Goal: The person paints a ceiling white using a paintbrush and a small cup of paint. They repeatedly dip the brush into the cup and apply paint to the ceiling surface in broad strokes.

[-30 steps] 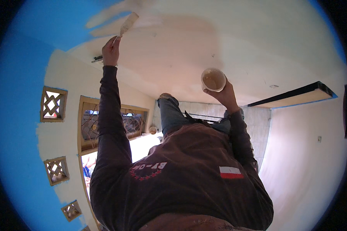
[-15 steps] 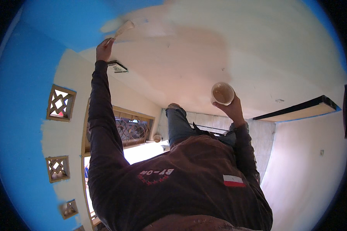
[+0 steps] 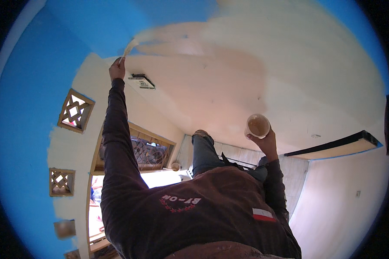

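Observation:
My left hand (image 3: 116, 69) is raised at the upper left, its fingers closed round the thin handle of a paintbrush (image 3: 130, 45). The brush's pale head lies against the wall (image 3: 233, 77), where cream paint meets blue. My right hand (image 3: 266, 144) grips a white plastic tub (image 3: 258, 126) from below and the side, at chest height. Its open top faces me, and beige paint shows inside; how much there is I cannot tell. Blue streaks show through the cream just right of the brush.
A switch plate (image 3: 141, 81) sits on the wall below my left hand. Patterned vent openings (image 3: 76, 111) line the left wall beside a grilled window (image 3: 149, 149) and a bright doorway (image 3: 164, 178). A black-edged shelf or panel (image 3: 337, 146) juts out at the right.
The brush has swung to point more steeply along the wall, and my left hand has dropped slightly. The tub in my right hand sits lower and further right as the whole view shifted.

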`<state>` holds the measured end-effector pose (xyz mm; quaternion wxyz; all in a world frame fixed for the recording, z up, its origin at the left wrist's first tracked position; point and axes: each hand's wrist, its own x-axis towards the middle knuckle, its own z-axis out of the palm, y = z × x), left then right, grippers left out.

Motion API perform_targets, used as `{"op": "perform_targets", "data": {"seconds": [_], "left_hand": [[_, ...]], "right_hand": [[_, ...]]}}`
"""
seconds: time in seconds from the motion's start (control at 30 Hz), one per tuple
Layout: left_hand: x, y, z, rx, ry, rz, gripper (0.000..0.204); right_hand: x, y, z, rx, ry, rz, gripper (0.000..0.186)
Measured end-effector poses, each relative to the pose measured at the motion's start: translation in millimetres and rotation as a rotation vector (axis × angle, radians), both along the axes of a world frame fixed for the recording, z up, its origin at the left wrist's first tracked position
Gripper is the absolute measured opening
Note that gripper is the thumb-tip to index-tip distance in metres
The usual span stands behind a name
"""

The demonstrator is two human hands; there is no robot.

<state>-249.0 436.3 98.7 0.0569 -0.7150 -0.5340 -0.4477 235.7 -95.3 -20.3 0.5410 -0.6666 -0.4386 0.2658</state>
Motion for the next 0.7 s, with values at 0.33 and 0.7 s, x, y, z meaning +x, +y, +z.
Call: {"op": "perform_targets", "data": {"seconds": [0.33, 0.7], "left_hand": [[41, -46, -34, 0.117, -0.14, 0.247, 0.032], [150, -65, -19, 0.041, 0.2, 0.248, 0.033]], "right_hand": [[2, -14, 0, -0.091, -0.009, -0.036, 0.076], [2, -21, -7, -0.076, 0.034, -0.063, 0.075]]}}
